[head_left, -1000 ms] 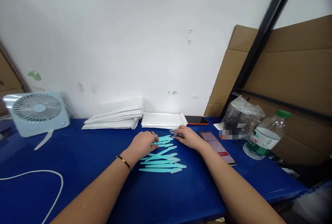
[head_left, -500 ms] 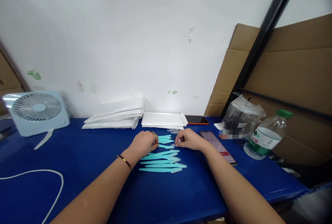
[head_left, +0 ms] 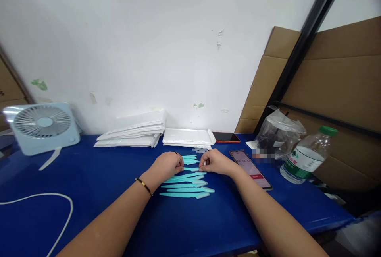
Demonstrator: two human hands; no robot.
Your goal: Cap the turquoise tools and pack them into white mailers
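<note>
My left hand [head_left: 171,165] is closed in a pinch on the handle end of a turquoise eyebrow razor [head_left: 191,169]. At the razor's blade end, my right hand [head_left: 214,162] has its thumb and finger pressed together on a small clear blade cap, mostly hidden by the fingertips. Several more turquoise eyebrow razors [head_left: 184,195] lie side by side on the table nearer to me, blade ends to the right. Beyond my fingers sit a few other razors [head_left: 190,157], partly covered by my left hand. Small clear caps [head_left: 200,150] lie just behind them.
White padded envelopes [head_left: 131,140] are stacked at the wall, with a flat white box [head_left: 187,137] beside them. A phone [head_left: 253,171] showing a timer lies right of my hand; a bottle [head_left: 306,157] and plastic bag [head_left: 278,130] stand further right. A fan [head_left: 44,128] and white cable [head_left: 38,196] are left.
My right hand has shifted slightly left and down, bringing the clear cap onto the razor's blade end. My left hand has moved a little right and down with the razor.
</note>
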